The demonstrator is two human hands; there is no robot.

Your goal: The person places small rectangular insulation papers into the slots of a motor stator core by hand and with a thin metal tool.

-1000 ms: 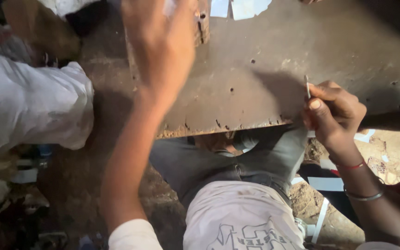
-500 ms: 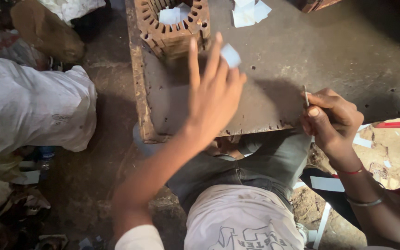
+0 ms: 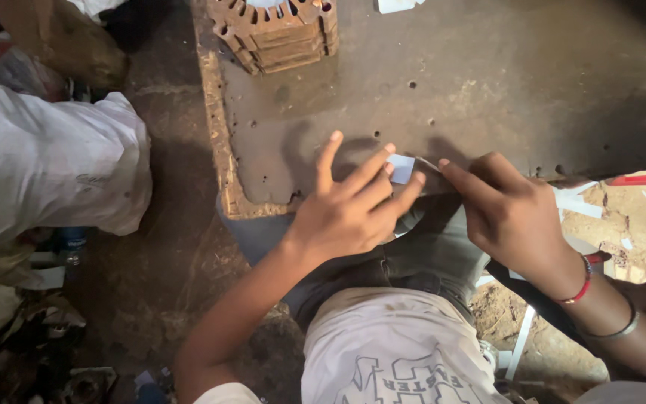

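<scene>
Left hand (image 3: 349, 213) pinching small white paper slip (image 3: 400, 169) between fingertips, at near edge of worn metal plate (image 3: 487, 90). Right hand (image 3: 514, 217) closing around thin tool, meeting slip. Slotted stator core (image 3: 282, 34) sitting at plate's far-left corner. Step: shaping slip; needing steady pinch.

Left hand (image 3: 353, 209) pinching white paper slip (image 3: 400, 169), right hand (image 3: 506, 209) touching it
</scene>
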